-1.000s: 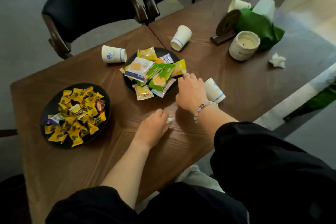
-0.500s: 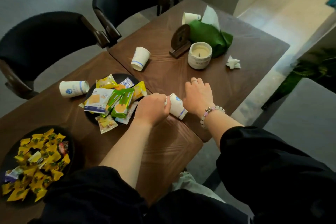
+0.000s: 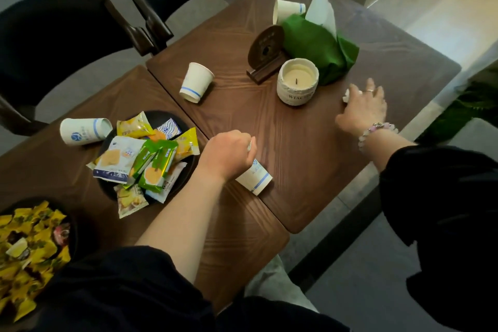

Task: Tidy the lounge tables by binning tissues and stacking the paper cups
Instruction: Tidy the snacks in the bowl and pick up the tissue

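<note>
Leaving the near cup (image 3: 256,179), the right hand (image 3: 363,112) is now stretching to the far right. The crumpled tissue (image 3: 347,94) is lying there, just right of the candle (image 3: 297,81) and near the green pack (image 3: 318,43). Its fingers are spreading loosely over the tissue and touching it; no pinch is showing yet. The left hand (image 3: 226,155) is staying curled in a fist, gripping a white scrap (image 3: 250,146) that is poking out by the knuckles, and hanging just above the cup.

Tissues, then, are being gathered first, and the cups are likely waiting. This cup is lying on its side across the seam between the tables (image 3: 296,148). Its long axis is running far-left to near-right, and its mouth is pointing near-right.
</note>
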Tool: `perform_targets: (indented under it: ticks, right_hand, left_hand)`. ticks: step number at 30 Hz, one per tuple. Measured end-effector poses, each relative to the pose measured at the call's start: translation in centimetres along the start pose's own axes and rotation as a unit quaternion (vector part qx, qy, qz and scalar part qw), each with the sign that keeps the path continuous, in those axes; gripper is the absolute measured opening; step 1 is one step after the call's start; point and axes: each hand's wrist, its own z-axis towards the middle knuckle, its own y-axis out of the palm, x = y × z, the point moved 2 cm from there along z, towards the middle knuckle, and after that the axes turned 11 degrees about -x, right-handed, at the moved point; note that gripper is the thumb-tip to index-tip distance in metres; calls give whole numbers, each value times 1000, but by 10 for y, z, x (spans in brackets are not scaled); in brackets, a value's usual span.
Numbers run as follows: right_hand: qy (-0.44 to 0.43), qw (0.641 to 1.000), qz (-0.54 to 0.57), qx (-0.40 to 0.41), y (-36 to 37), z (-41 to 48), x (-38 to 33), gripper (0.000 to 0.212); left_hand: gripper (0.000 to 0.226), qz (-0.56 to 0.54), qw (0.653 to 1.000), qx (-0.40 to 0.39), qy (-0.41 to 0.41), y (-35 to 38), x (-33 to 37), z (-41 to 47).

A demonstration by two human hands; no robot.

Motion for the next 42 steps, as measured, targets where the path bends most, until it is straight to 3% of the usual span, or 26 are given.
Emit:
perform_targets:
  ticks: [5, 9, 15, 18, 22, 27, 35, 39, 42]
  right_hand:
    - [8, 997, 16, -69, 3, 51, 5, 81]
    - [-3, 989, 45, -141, 29, 67, 0, 72]
    - [-17, 999, 38, 6, 37, 50, -16, 35]
    - [-54, 998, 20, 4, 44, 36, -26, 29]
    - [-68, 997, 22, -33, 49, 10, -43, 37]
    - [-159, 985, -22, -55, 45, -23, -81, 37]
    - [-295, 953, -40, 48, 2, -50, -167, 35]
    - [-391, 917, -61, 53, -5, -85, -241, 34]
    - [-502, 858, -92, 63, 0, -125, -296, 35]
  left_hand:
    - [33, 48, 998, -19, -20, 5, -22, 8]
    - [35, 63, 998, 0, -28, 12, -33, 19]
    - [30, -15, 1000, -16, -18, 9, -22, 31]
    - [35, -19, 1000, -6, -6, 7, -17, 36]
    - [35, -5, 1000, -12, -24, 4, -19, 33]
    - [41, -12, 998, 26, -47, -5, -25, 24]
    - [34, -16, 991, 45, -123, -32, -65, -21]
    - [42, -20, 976, 69, -207, -50, -101, -62]
    - [45, -5, 958, 69, -279, -60, -127, -100]
